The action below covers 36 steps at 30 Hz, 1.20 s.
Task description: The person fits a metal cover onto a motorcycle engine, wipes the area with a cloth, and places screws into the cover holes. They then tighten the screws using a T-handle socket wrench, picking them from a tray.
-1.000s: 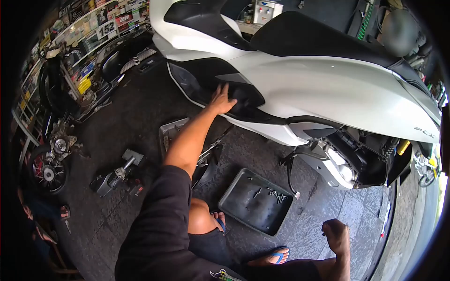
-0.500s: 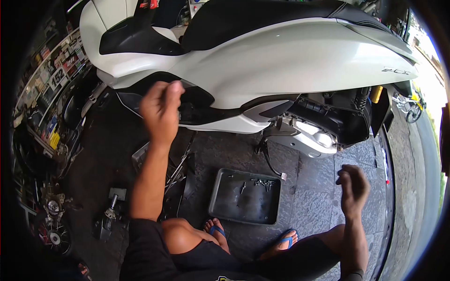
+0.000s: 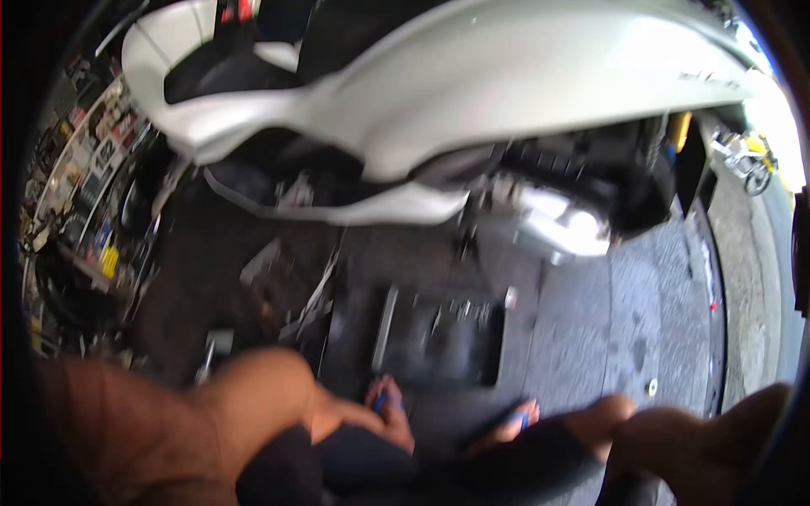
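Neither my left hand nor my right hand can be made out. My left arm (image 3: 135, 422) is a blurred shape reaching toward the lower left edge. On the other side, my right arm (image 3: 709, 443) bends out toward the lower right edge, also smeared. In front of my feet lies a black tray (image 3: 381, 337) with several small bolts (image 3: 468, 310) in it. Beyond the tray stands a white scooter (image 3: 472, 93), its lower rear side uncovered and the silver engine cover (image 3: 561, 219) showing.
Shelves crowded with goods (image 3: 84, 177) line the left. Loose metal parts (image 3: 316, 291) lie on the dark floor left of the tray. A small pale roll (image 3: 651, 387) sits on the tiles at right. A yellow motorcycle (image 3: 747, 160) stands outside at far right.
Both hands have dropped from in front of me and swung outward, out of sight. The view has shifted and blurred, and the small roll at right has come into sight.
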Each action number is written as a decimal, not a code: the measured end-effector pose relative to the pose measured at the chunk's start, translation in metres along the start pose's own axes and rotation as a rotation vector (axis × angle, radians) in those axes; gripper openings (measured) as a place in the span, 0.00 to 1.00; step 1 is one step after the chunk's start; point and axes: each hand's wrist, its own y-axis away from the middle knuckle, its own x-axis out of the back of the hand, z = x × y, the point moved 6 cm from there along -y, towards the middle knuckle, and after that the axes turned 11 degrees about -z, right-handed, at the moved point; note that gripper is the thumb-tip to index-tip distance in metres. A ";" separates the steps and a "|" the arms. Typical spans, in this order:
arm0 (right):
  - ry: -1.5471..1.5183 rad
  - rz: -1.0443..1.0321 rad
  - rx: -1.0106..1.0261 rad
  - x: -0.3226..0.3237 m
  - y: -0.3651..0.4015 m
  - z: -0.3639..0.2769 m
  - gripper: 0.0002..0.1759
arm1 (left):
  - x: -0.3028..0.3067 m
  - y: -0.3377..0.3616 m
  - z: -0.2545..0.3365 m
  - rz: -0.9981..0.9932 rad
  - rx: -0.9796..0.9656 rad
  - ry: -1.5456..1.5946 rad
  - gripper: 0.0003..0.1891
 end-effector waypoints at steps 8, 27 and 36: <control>-0.038 0.036 -0.073 0.009 0.011 0.029 0.18 | -0.023 0.001 -0.025 0.016 -0.006 0.014 0.06; -0.060 0.014 -0.138 -0.005 0.034 0.036 0.17 | -0.015 0.012 -0.013 0.053 -0.075 0.018 0.08; -0.081 0.005 -0.133 -0.003 0.033 0.026 0.17 | -0.012 0.009 -0.008 0.046 -0.066 0.023 0.10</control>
